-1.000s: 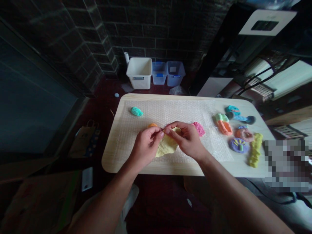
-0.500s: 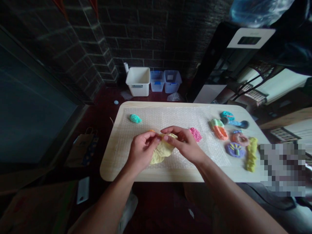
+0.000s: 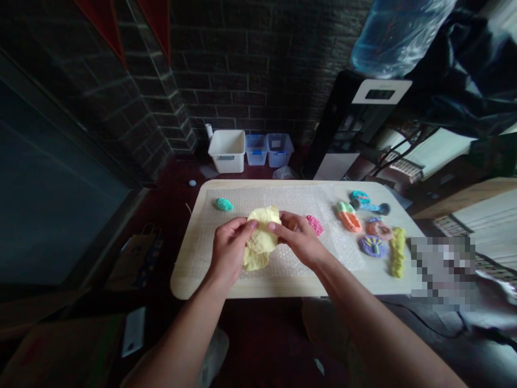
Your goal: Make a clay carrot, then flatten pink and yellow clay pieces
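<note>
My left hand [image 3: 228, 249] and my right hand [image 3: 299, 241] both grip a flattened sheet of yellow clay [image 3: 260, 236], held up a little over the bubble wrap sheet [image 3: 283, 200] on the wooden table [image 3: 202, 280]. Each hand pinches an upper side edge of the sheet, whose lower part hangs down to the wrap. A pink clay lump [image 3: 314, 224] lies just right of my right hand. A teal clay lump [image 3: 224, 204] sits at the far left of the wrap.
Several finished clay pieces lie at the table's right: a green-and-orange piece [image 3: 348, 216], a teal-and-blue piece [image 3: 365, 200], a ring [image 3: 378, 229], a purple disc [image 3: 374, 246], a yellow-green strip [image 3: 397, 244]. White and clear bins [image 3: 228, 152] stand on the floor by the brick wall.
The yellow clay sheet has been lifted and spread wider between my hands, its top now raised above my fingers. The camera has tilted up, so the table sits lower and smaller.
</note>
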{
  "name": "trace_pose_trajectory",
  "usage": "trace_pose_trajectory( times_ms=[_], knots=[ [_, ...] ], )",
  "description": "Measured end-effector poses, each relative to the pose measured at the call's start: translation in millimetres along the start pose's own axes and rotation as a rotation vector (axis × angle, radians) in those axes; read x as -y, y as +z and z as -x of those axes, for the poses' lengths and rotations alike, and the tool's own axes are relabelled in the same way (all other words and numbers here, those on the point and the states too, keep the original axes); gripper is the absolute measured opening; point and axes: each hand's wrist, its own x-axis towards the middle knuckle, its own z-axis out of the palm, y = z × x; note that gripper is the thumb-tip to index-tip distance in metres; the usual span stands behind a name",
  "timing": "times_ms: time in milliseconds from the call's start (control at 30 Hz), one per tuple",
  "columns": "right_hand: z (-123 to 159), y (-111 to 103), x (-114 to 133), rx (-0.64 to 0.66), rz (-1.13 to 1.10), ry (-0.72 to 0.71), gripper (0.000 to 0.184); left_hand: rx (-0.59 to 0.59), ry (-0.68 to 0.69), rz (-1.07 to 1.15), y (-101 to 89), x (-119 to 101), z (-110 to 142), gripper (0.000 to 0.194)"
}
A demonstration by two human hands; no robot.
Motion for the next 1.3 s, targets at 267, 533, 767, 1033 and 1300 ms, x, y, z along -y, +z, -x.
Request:
trace_pose_trajectory(
  times_ms=[267,533,767,1033,1300],
  knots=[
    [12,-3,-1,-0.039,0.07,-0.046,0.031,0.126,-0.115,0.141,4.7,-14,8,0.028],
    [-3,-6,-1,-0.044,0.036,0.003,0.039,0.073,-0.082,0.048,-7.3,-6,-6,0.039],
    [-21,-9,0,-0.104,0.08,-0.055,0.038,0.183,-0.166,0.103,-4.3,-10,-20,0.039],
    [-18,-15,-8,-0.012,0.025,0.002,0.034,0.067,-0.092,0.004,-6.3,-1,-21,0.039],
    [-13,-11,2,-0.072,0.135,-0.066,0.039,0.093,-0.112,0.085,1.5,-3,-15,0.037]
  ],
)
